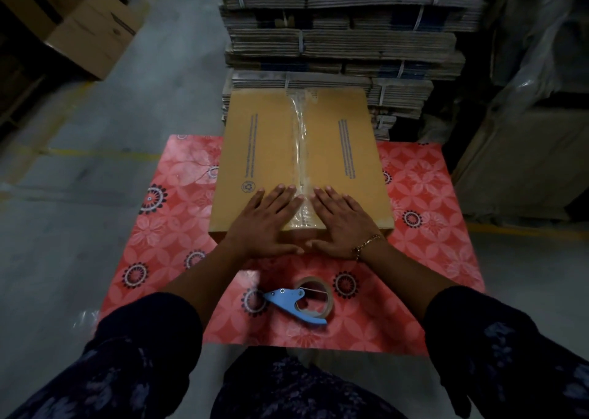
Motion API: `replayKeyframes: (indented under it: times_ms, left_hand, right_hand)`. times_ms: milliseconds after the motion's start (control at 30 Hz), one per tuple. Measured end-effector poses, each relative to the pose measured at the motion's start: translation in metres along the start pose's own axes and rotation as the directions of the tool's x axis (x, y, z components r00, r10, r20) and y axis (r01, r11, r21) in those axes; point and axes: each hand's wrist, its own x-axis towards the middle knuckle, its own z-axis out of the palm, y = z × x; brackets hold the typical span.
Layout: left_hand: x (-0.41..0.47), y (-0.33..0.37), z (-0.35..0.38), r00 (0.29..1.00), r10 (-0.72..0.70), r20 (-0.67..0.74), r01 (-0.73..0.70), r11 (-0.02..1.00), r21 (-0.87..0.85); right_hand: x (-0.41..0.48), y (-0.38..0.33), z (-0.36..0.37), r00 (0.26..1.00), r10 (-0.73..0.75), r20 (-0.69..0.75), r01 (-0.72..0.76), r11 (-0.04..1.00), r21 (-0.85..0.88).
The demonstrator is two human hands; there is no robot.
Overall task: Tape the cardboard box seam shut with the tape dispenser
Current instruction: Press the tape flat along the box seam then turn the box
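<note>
A closed brown cardboard box [267,151] lies on a red flowered table [424,189]. A strip of clear tape [300,138] runs along its middle seam from the far edge to the near edge. My left hand [266,221] lies flat on the box top just left of the seam, fingers spread, thumb over the near edge. To the right of the seam my right hand [342,222] is pressed flat the same way, a bracelet on its wrist. The blue tape dispenser [293,304] with its brown tape roll [314,297] lies on the table near me, touched by neither hand.
Tall stacks of bundled flat cardboard [344,36] stand right behind the table. A large carton [95,33] sits on the concrete floor at far left. Dark wrapped pallets [526,116] stand to the right.
</note>
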Motion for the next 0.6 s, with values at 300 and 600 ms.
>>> replayKeyframes:
  times_ms: [300,600]
  left_hand:
    - [-0.053,-0.031,0.002,0.777,-0.623,0.087,0.606,0.706,-0.367]
    - [-0.049,-0.036,0.001,0.533,-0.799,0.278,0.537,0.066,-0.841]
  right_hand:
    - [-0.044,0.062,0.015,0.862,0.507,-0.028,-0.431,0.760,0.487]
    - [-0.029,0.068,0.000,0.728,0.618,0.297,-0.484,0.156,0.861]
